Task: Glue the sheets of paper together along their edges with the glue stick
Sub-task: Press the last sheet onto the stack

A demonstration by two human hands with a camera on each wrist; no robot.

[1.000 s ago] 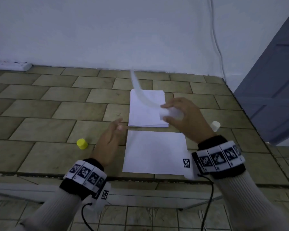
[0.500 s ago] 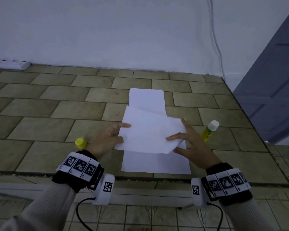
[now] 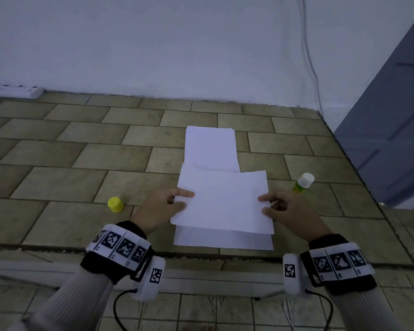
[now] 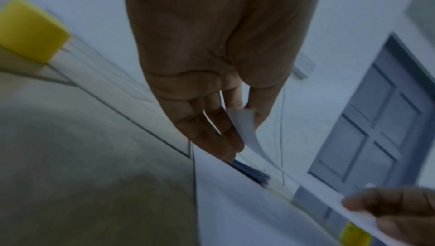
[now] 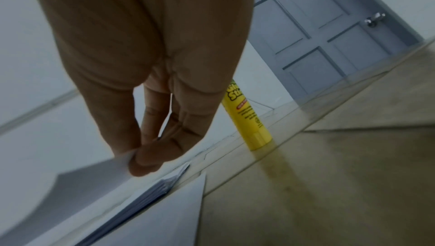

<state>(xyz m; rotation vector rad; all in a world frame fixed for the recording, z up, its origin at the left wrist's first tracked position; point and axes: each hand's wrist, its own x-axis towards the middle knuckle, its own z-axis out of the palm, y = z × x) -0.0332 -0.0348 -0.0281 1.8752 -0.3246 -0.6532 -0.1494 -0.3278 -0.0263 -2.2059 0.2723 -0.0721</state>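
1. The left hand (image 3: 161,207) pinches the left edge of a loose sheet (image 3: 222,203) between thumb and fingers; the right hand (image 3: 288,211) pinches the right edge the same way. The sheet hangs just above the bottom sheet (image 3: 222,242) lying flat on the tiled worktop (image 3: 58,177).
2. The paper stack (image 3: 210,145) sits at 12 o'clock from the held sheet. The glue stick (image 3: 302,183) stands uncapped at 2 o'clock, just beyond the right hand, and its yellow cap (image 3: 115,204) rests at 9 o'clock, near the left hand.
3. Risk, as I judge it: the held sheet's near edge sits short of the bottom sheet's near edge, so lowering it now would bond the two out of line (glue grabs quickly and leaves little room to slide). I cannot see where the glue lies.
4. A thin sheet held only at its sides may sag in the middle and touch down early, trapping a wrinkle.
5. The right hand, so near the stick, could knock it over.
6. Half a second ago the sheet was skewed, its left corner raised; now it is nearly square to the bottom sheet and lower.
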